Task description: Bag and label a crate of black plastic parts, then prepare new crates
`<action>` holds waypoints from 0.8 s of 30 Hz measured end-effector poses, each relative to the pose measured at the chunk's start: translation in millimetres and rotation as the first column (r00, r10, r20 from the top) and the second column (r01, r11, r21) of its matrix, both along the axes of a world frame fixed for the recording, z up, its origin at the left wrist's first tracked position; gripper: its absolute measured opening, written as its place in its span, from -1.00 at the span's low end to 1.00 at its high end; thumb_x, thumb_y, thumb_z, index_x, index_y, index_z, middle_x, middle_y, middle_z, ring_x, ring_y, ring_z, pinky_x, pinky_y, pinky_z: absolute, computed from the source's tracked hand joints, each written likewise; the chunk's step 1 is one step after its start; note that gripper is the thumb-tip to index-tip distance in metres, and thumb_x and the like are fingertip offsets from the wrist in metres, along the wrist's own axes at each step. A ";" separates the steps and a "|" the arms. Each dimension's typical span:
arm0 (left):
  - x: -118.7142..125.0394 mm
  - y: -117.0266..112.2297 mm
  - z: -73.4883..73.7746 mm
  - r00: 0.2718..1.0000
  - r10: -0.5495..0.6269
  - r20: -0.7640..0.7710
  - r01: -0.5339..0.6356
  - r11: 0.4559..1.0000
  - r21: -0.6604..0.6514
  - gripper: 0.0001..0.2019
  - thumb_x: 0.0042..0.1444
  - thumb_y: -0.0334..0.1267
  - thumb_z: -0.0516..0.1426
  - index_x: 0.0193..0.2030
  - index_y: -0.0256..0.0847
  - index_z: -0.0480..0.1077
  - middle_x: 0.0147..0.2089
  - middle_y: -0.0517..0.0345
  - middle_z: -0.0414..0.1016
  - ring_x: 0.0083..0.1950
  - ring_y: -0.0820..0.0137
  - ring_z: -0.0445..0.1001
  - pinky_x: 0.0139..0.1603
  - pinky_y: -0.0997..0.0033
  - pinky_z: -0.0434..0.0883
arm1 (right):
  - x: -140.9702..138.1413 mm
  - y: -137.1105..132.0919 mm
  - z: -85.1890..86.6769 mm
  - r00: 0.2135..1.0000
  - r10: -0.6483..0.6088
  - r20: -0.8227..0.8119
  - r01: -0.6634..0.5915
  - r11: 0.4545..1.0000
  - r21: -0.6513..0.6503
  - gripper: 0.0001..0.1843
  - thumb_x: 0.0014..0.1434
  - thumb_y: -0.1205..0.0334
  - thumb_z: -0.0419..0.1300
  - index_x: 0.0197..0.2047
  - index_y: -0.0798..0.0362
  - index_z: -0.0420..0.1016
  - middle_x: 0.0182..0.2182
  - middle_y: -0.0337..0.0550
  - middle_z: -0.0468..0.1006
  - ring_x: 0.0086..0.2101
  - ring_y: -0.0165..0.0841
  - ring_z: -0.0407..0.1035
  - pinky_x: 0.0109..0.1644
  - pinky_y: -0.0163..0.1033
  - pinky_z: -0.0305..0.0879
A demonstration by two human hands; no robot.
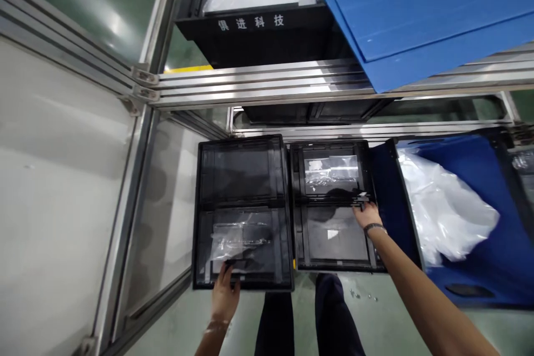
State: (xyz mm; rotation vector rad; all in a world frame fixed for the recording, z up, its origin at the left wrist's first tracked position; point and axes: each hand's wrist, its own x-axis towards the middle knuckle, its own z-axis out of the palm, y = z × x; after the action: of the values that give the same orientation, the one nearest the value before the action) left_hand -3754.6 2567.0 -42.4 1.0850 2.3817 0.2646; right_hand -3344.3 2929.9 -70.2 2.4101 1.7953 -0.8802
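Left hand (225,292), fingers closed on clear plastic bag (233,242) lying just ahead in left black tray (199,206); right hand (367,214) pinching thin black strip (334,198), long axis crosswise, over right black tray (297,206).

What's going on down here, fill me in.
A person stands over two black bins on the floor under an aluminium frame. The left hand reaches into the near half of the left bin and touches a clear bag lying there. The right hand is at the divider of the right bin, fingers on a thin black part; another clear bag lies in that bin's far half. A blue crate with plastic sheeting stands to the right.
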 end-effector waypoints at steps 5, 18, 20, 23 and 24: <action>-12.8 31.0 28.8 0.982 0.144 0.121 -0.162 0.974 0.156 -0.65 -0.01 -0.25 0.06 -0.06 -0.27 0.41 0.01 -0.15 0.45 0.10 0.03 0.40 0.15 -0.09 0.33 | -101.1 -29.5 37.2 0.918 0.358 -0.169 -0.357 0.933 0.033 -0.55 0.21 0.07 -0.05 0.04 0.14 0.39 -0.07 0.03 0.49 -0.11 -0.28 0.40 -0.01 -0.20 0.31; -168.4 175.8 124.1 0.854 0.299 0.425 -0.461 0.815 0.352 -0.70 0.17 -0.24 0.01 0.03 -0.22 0.29 -0.15 0.05 0.50 -0.22 0.45 0.50 -0.07 0.36 0.45 | -323.7 -80.1 131.1 0.602 0.785 -0.146 -0.796 0.604 -0.036 -0.43 0.28 -0.03 -0.15 -0.44 0.15 0.50 -0.42 0.17 0.56 -0.29 -0.12 0.47 -0.10 0.00 0.27; -193.5 198.2 126.4 0.798 0.323 0.509 -0.516 0.803 0.298 -0.75 0.17 -0.25 0.03 -0.03 -0.21 0.33 -0.20 0.11 0.51 -0.27 0.51 0.50 -0.12 0.45 0.44 | -313.5 -109.1 156.7 0.575 0.758 -0.309 -0.818 0.542 -0.194 -0.39 0.24 -0.14 -0.15 -0.60 0.05 0.43 -0.60 -0.03 0.52 -0.52 -0.29 0.43 -0.37 -0.20 0.30; -209.4 212.8 110.9 0.674 0.400 0.621 -0.579 0.808 0.108 -0.85 0.15 -0.28 0.10 -0.19 -0.28 0.40 -0.39 0.17 0.50 -0.45 0.53 0.46 -0.30 0.46 0.44 | -292.9 -182.5 180.5 0.699 0.340 -0.629 -0.714 0.288 -0.639 -0.48 0.07 -0.19 0.00 -0.71 -0.01 0.31 -0.72 -0.17 0.44 -0.75 -0.42 0.24 -0.67 -0.33 0.08; -208.0 212.7 101.8 0.628 0.436 0.644 -0.596 0.802 0.038 -0.86 0.15 -0.26 0.12 -0.23 -0.30 0.40 -0.43 0.19 0.48 -0.48 0.52 0.44 -0.34 0.44 0.44 | -288.0 -209.1 181.5 0.720 0.266 -0.641 -0.694 0.249 -0.675 -0.49 -0.02 -0.16 0.08 -0.79 0.00 0.25 -0.77 -0.18 0.39 -0.77 -0.43 0.21 -0.70 -0.34 0.03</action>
State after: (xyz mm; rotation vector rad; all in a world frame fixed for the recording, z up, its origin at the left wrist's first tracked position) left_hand -3962.5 2779.7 59.4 0.2597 2.0096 0.9911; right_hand -3632.2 2720.8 111.2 0.8880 1.3608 -1.7132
